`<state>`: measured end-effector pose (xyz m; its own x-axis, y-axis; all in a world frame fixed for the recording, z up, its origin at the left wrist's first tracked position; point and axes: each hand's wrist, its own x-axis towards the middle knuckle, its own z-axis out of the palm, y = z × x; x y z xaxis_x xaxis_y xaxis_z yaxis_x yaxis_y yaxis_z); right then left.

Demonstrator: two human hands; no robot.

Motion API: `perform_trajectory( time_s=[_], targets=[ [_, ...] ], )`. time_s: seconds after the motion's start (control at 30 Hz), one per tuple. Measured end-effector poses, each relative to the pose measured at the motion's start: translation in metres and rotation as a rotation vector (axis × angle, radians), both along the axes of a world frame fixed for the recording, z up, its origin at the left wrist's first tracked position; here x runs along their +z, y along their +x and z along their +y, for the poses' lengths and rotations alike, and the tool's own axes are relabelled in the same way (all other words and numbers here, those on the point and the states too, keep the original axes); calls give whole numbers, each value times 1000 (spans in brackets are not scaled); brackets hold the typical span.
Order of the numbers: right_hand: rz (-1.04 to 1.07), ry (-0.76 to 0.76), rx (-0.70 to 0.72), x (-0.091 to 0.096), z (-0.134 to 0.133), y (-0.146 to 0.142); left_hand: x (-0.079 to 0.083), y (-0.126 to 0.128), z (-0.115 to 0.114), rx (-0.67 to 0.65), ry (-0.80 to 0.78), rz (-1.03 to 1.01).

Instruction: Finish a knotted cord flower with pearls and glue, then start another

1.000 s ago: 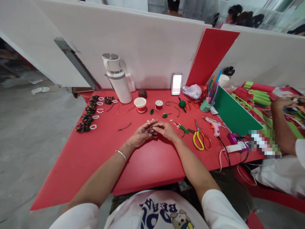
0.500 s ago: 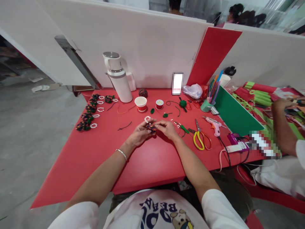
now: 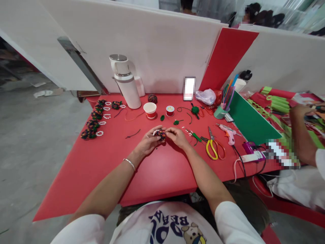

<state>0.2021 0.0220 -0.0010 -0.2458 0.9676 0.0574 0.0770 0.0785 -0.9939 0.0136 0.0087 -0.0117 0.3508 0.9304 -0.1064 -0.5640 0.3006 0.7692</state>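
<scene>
Both my hands meet over the middle of the red table (image 3: 101,169). My left hand (image 3: 148,142) and my right hand (image 3: 177,137) are closed on a small multicoloured yarn pompom (image 3: 161,135) with a loop of white beads (image 3: 155,131) at its upper left. A silver bangle (image 3: 129,164) is on my left wrist. Several finished pompoms with bead loops (image 3: 95,119) lie in rows at the table's far left.
A white thermos jug (image 3: 125,83), a paper cup (image 3: 149,110), a red thread spool (image 3: 170,110), green yarn pieces (image 3: 195,110), yellow scissors (image 3: 212,145), a pink glue gun (image 3: 228,133) and a pen cup (image 3: 220,110) stand beyond. Another person's arm (image 3: 302,132) works at the right.
The bead loop swung up above my left fingers half a second ago and now lies close against the pompom. My hands have stayed in place.
</scene>
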Motion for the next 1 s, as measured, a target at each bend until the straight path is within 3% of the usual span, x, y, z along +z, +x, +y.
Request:
perform_trajectory(
  time_s=[0.23,0.5,0.67,0.77,0.87,1.0],
  targets=[
    [-33,5,-13,2,0,2,-3,6,3,45,-15,78],
    [-36,-171,8,-2,0,2,-2,7,3,203,23,300],
    [-14,-132,86,4,-3,4,-1,6,2,200,-2,285],
    [-61,-5,74,4,-3,0,-1,7,2,223,9,324],
    [-134,82,49,2,-2,-3,0,4,4,190,41,356],
    [-132,-25,128,5,-3,2,2,-6,8,20,24,340]
  ],
)
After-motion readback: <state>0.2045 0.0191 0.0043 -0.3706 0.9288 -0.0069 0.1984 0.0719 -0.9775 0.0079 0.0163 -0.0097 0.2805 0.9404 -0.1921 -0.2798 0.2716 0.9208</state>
